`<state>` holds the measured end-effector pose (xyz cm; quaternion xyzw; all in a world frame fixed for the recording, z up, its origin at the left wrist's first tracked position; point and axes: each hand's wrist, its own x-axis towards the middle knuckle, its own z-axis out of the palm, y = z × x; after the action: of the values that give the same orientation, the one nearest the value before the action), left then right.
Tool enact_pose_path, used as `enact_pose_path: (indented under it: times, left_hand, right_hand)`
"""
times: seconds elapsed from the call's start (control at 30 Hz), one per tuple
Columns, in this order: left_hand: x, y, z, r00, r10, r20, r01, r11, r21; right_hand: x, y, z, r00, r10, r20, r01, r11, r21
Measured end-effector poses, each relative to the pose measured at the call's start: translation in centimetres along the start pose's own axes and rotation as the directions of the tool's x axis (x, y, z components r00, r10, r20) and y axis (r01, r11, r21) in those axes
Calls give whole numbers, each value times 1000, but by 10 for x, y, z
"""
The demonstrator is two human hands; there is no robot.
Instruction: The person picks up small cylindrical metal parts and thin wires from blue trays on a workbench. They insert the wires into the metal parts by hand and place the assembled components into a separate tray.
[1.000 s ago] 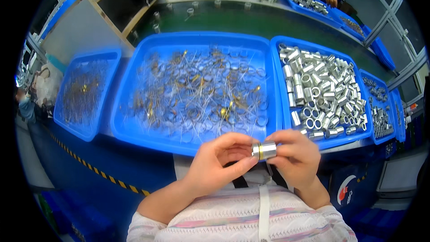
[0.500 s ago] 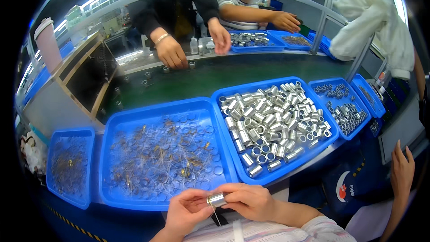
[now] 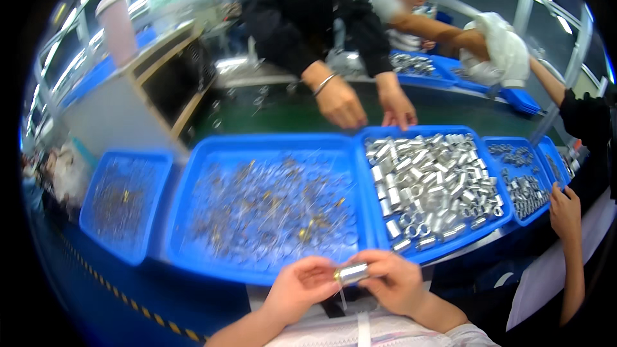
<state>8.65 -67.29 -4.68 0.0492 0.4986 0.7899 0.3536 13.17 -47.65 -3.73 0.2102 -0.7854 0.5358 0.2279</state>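
Observation:
A short silver metal cylinder lies sideways between my two hands. My right hand grips its right end with thumb and fingers. At the other end the fingers of my left hand are closed around the rim, where a yellowish edge shows and a thin pale wire hangs down. Just beyond my hands stands a wide blue tray of loose thin rings and wires with yellow bits. To its right, a second blue tray is heaped with silver cylinders like the held one.
At far left sits a smaller blue tray of wires. More blue trays of metal parts stand right, near another person's hand. Across the green belt, a co-worker's hands reach to the cylinder tray. White cloth hangs on a frame.
The whole view has shifted. The co-worker's hands have come from the belt's far side to the cylinder tray's far rim. Another person's arm now extends to the white cloth. My grip looks the same.

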Motion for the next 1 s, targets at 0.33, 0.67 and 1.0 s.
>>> enact_pose_path:
  times: [0.33, 0.67, 1.0]
  left_hand:
    - [-19, -7, -27, 929, 337, -155, -349, 935, -59]
    - [-26, -33, -29, 894, 420, -158, -440, 889, -126]
    - [-43, -31, -48, 860, 463, -215, -490, 867, -90]
  right_hand:
    - [31, 47, -80, 950, 150, -275, -271, 836, -477]
    - [13, 100, -115, 930, 67, -362, -329, 592, -736]
    - [-25, 80, -58, 957, -132, -258, -117, 638, -761]
